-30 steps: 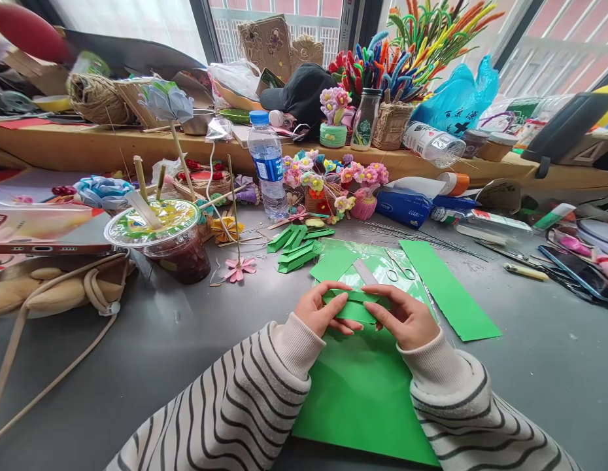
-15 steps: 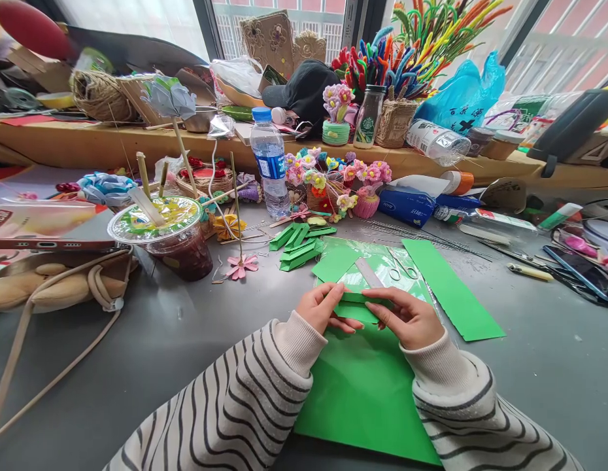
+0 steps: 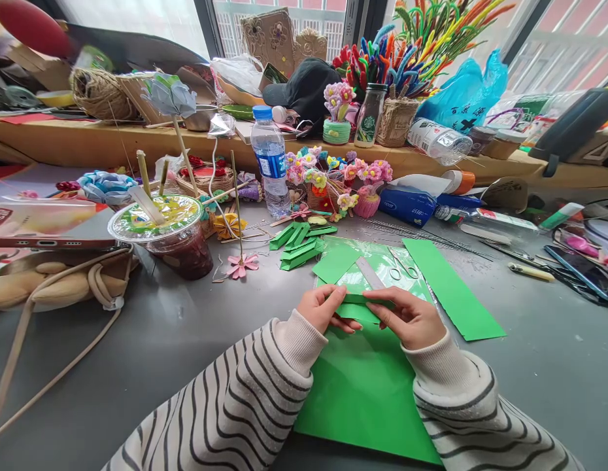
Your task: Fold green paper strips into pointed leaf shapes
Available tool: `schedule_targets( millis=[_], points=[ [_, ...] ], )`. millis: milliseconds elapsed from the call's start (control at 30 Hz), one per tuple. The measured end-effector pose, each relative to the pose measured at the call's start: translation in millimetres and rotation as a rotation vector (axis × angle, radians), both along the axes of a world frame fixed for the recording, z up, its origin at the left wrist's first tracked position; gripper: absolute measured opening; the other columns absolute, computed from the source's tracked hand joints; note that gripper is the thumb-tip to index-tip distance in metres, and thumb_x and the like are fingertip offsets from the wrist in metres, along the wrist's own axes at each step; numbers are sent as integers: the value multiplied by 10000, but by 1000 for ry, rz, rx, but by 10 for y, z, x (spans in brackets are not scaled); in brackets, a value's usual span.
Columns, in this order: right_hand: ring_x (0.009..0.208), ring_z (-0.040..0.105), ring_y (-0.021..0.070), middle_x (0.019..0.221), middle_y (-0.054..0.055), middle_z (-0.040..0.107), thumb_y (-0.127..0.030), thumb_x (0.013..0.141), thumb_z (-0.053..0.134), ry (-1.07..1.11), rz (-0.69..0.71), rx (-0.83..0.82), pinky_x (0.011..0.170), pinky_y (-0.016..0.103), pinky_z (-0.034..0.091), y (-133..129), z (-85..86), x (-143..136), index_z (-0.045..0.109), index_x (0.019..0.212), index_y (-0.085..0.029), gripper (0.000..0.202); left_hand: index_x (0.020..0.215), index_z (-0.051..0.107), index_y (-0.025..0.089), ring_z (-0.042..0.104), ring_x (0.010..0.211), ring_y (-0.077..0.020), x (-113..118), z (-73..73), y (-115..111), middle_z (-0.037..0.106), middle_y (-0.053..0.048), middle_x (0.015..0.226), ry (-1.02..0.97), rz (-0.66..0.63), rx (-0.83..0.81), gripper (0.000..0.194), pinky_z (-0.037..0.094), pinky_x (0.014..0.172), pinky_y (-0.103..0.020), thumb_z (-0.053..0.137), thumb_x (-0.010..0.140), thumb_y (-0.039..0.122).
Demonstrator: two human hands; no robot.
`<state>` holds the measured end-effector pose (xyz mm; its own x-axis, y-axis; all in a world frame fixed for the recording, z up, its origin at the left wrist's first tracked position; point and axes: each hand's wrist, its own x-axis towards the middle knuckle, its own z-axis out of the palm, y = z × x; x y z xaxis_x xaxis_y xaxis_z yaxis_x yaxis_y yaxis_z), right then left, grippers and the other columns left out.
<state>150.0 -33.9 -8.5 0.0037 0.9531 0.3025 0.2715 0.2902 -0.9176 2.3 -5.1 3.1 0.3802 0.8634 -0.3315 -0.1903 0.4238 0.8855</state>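
Folded green paper (image 3: 355,309) sits pinched in your left hand (image 3: 318,309) and your right hand (image 3: 416,318). At eleven o'clock from it stands a blue-capped bottle (image 3: 271,163).

Between my fingers (image 3: 388,315) sits folded paper (image 3: 357,313), above a sheet (image 3: 363,392) lying before me on the bench (image 3: 235,314). Just beyond are a ruler (image 3: 369,272) and, to its right, scissors (image 3: 401,263); further right lies a paper strip (image 3: 454,288), then a phone (image 3: 586,273). Folded strips (image 3: 299,252) lie beyond to the left, a cup (image 3: 179,254) further left. Behind the strips stands a bottle (image 3: 270,167), before a shelf (image 3: 49,145) bearing a hat (image 3: 306,91).
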Motion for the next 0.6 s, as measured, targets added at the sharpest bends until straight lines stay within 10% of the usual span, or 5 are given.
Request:
schedule_targets(
  millis=[600],
  points=[
    [484,509,112,682,43,569,-344,639,544,45,-68,-182,326,200,451,-41,84,-42,550,772,-160,227,706,524,119,546,494,-112,-3,9,5,543,18,527,-13,92,36,285,480,437,-229,663,498,256]
  ],
)
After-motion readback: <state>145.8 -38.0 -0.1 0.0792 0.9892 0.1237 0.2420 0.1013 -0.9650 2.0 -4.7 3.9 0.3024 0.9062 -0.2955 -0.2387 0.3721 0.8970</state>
